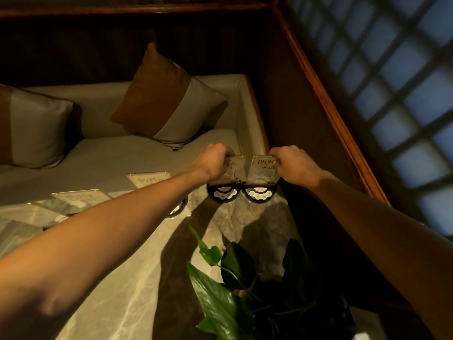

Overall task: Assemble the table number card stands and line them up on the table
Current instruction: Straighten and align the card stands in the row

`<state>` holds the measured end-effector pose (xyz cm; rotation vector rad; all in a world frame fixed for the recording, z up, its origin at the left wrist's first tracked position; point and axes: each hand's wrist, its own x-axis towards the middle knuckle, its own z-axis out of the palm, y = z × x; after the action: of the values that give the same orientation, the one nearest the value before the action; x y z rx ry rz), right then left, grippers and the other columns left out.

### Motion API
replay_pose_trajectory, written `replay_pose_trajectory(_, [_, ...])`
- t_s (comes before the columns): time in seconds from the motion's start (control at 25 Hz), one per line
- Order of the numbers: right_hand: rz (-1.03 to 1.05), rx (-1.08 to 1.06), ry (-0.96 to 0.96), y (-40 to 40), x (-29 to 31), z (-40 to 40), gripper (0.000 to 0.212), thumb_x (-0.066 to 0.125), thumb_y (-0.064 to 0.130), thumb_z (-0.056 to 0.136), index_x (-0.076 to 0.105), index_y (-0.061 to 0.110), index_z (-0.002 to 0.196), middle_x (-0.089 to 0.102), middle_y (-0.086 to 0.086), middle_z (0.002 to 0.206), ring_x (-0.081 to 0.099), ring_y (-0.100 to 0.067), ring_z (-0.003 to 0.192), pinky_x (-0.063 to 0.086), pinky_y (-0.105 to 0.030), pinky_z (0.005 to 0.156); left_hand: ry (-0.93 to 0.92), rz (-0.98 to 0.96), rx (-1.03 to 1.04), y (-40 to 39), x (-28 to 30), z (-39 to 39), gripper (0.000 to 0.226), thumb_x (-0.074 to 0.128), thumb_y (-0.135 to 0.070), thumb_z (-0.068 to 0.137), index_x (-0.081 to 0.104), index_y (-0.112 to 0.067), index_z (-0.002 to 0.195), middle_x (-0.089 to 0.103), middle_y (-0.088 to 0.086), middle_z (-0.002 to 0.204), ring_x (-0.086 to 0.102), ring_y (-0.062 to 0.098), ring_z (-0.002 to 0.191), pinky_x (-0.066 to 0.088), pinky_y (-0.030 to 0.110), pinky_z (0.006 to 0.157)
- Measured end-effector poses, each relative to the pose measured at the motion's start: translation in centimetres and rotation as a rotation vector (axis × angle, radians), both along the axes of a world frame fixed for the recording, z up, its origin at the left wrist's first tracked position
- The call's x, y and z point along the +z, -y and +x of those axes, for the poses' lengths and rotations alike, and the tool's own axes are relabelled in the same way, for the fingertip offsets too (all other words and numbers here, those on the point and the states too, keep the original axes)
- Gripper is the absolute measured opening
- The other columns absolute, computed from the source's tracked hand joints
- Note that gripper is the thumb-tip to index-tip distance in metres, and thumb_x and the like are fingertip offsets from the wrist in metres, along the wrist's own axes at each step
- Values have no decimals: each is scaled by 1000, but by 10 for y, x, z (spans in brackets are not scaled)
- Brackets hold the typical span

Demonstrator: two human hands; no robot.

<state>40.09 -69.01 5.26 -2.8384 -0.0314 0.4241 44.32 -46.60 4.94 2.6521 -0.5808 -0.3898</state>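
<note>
While both bare arms reach to the far right corner of the glossy marbled table [137,278], the left hand [212,160] pinches the top of one clear acrylic card [235,168] and the right hand [291,163] pinches another [262,171]. Each card stands upright in a black half-round base [222,192] [260,194], side by side. More flat acrylic cards [147,179] lie along the table's far edge.

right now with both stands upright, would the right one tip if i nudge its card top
Probably, a little. The right stand has a tall card over a small black base, so it looks top-heavy. The card looks like stiff acrylic. It would likely rock, not bend, while the right hand grips it.
</note>
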Motion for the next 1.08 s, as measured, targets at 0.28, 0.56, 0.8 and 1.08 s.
replay_pose_trajectory(0.28, [35, 19, 5, 5, -2, 3, 24, 60, 7, 96, 65, 19, 116, 71, -5, 118, 70, -22, 104, 62, -38, 85, -58, -28, 2, -3, 2, 9, 28, 63, -13, 96, 69, -12, 123, 71, 6, 122, 63, 21, 116, 42, 28, 89])
replay_pose_trajectory(0.56, [33, 36, 24, 5, -1, 2, 24, 57, 9, 98, 64, 17, 120, 70, -8, 122, 69, -25, 107, 62, -41, 85, -40, -27, -23, -7, 1, 10, 27, 64, -13, 95, 71, -11, 121, 72, 7, 120, 64, 22, 115, 50, 35, 96])
replay_pose_trajectory(0.8, [41, 17, 19, 6, -3, 3, 23, 58, 8, 98, 65, 17, 119, 70, -7, 120, 68, -25, 108, 61, -42, 87, -13, -33, -29, -6, -3, 8, 27, 64, -13, 95, 71, -14, 121, 73, 6, 120, 64, 21, 115, 49, 33, 96])
replay_pose_trajectory(1.08, [51, 34, -6, 8, -6, 5, 22, 55, 10, 98, 64, 16, 117, 70, -6, 119, 68, -23, 105, 61, -43, 85, -20, -57, -3, -8, -10, 9, 26, 63, -15, 95, 70, -15, 121, 72, 6, 118, 64, 23, 112, 52, 41, 98])
